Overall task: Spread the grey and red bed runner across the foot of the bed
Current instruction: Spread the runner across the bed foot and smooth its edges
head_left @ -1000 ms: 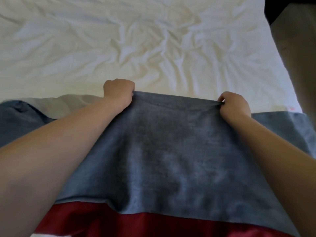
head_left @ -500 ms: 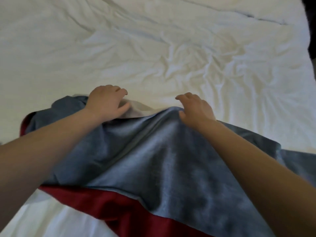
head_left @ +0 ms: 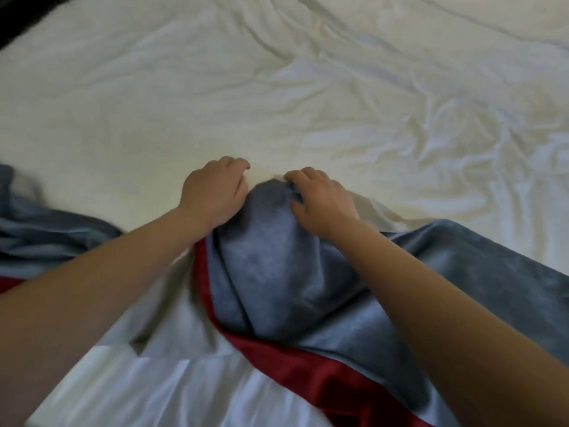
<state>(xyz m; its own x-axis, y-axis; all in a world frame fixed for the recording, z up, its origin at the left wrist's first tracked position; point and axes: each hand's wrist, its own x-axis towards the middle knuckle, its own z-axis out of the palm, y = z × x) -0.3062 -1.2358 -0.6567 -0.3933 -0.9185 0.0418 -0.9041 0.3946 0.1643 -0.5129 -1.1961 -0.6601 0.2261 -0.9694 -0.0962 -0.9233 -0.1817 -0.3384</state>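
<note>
Runner (head_left: 277,272) lay bunched on the near part of the sheet (head_left: 308,97), drawn up in the middle into a grey hump with deep folds running down its left side. Both hands sat close together at the top of that hump, with a narrow gap of grey cloth between them. The right hand (head_left: 321,204) gripped the runner's top edge, its fingers (head_left: 303,177) curled over the far side and its thumb pressed on the grey face. The left hand (head_left: 214,192) lay just left of the hump, its heel against the cloth and its fingers curled down toward the sheet; whether it held any fabric under them could not be told. From the hump the grey spread down and to the right under the right forearm, reaching the right edge of the view. A red band (head_left: 308,368) ran along the runner's near edge, from beside the left wrist toward the bottom of the view. A white underside (head_left: 372,211) showed beside the right hand where the edge was turned over. At the far left, beyond the left forearm, more of the runner lay rumpled, with a bit of red below it. White sheet showed between the two stretches, and the sheet was heavily creased toward the right. A dark strip (head_left: 21,16) crossed the top left corner.
</note>
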